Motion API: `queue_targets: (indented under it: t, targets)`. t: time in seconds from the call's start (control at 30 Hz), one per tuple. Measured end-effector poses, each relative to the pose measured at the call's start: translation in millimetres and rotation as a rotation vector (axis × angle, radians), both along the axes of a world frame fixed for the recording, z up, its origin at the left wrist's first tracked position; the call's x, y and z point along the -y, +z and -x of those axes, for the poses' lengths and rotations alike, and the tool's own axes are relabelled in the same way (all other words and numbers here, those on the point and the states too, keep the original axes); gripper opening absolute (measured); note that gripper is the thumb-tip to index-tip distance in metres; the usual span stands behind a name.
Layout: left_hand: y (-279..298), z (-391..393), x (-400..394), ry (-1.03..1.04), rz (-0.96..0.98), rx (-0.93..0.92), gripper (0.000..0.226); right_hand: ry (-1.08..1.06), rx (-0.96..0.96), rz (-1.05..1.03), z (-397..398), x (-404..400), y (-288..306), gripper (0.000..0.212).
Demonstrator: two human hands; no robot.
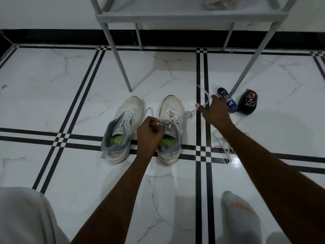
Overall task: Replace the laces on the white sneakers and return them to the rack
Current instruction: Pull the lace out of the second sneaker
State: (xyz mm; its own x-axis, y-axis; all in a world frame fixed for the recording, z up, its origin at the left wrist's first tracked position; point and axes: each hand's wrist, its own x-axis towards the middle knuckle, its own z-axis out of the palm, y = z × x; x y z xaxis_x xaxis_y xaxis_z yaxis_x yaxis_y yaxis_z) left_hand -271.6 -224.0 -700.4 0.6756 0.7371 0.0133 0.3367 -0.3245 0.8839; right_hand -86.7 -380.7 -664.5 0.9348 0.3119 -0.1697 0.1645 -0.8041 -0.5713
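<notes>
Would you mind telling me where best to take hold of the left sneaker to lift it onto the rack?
Probably at the heel collar of the left sneaker, coming from above and behind. Its mouth gapes open toward the person, with the tongue loose and few laces threaded, so fingers can hook inside the rim. Both hands are busy with the right sneaker's lace.

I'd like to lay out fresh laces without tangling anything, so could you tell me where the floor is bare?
The tiles left of the left sneaker are bare, as is the floor in front of both heels. It is crowded right of the right sneaker: the pulled lace, a loose lace pile, the blue bottle and the black container.
</notes>
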Motion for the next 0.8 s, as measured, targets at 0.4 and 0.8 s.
queue_targets:
  t: [0.4, 0.8]
  targets:
    - [-1.9, -15.5, -7.8, -0.223, -0.268, -0.146, 0.021, 0.407, 0.037, 0.004, 67.3, -33.2, -8.4, 0.026]
    - [0.1, -24.8, 4.0, -0.251, -0.513, -0.180, 0.039, 0.168, -0.321, -0.320, 52.1, -16.3, -16.3, 0.012]
